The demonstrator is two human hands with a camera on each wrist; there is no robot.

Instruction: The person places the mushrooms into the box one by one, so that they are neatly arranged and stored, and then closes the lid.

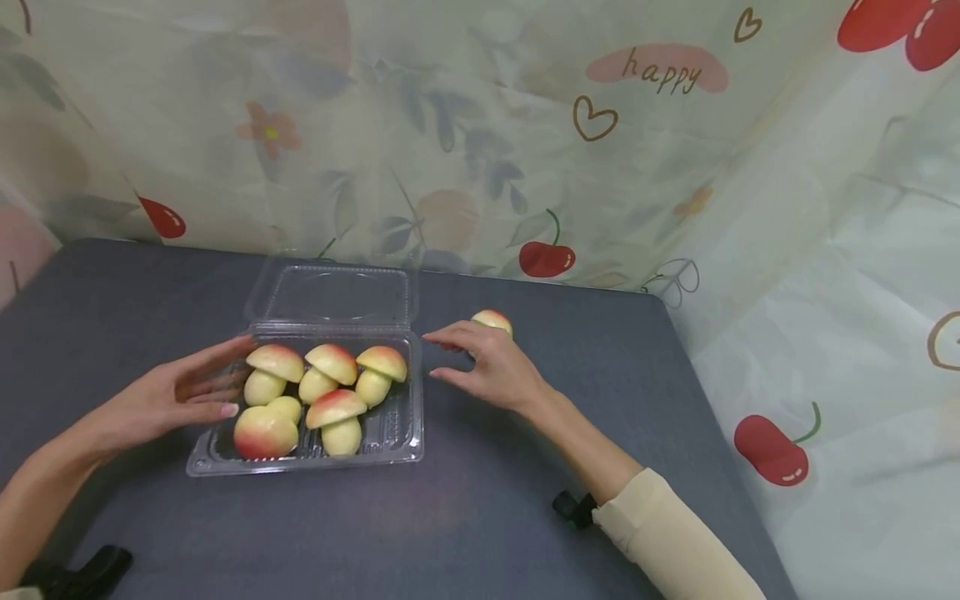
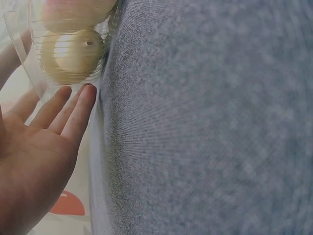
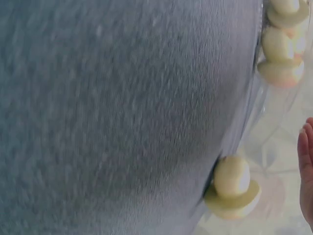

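A clear plastic clamshell box [image 1: 417,417] lies on the table, its lid [image 1: 341,293] tipped back behind it. Inside are several mushroom-shaped pieces [image 1: 274,362], pale yellow with red-tinged caps; one at the front left [image 1: 265,433] points its cap toward me. My left hand [image 1: 161,396] is at the box's left side, fingers extended along the wall [image 2: 80,112] and thumb near the front-left piece. To the right of the box, my right hand [image 1: 491,367] hovers with its thumb and fingers apart, holding nothing. Beyond it stands a lone mushroom-shaped piece [image 3: 232,183], partly hidden in the head view.
A dark grey cloth [image 1: 465,517] covers the table. Behind and to the right hangs a pale curtain [image 1: 480,125] printed with cherries, hearts and leaves. Black straps [image 1: 573,508] are on both wrists.
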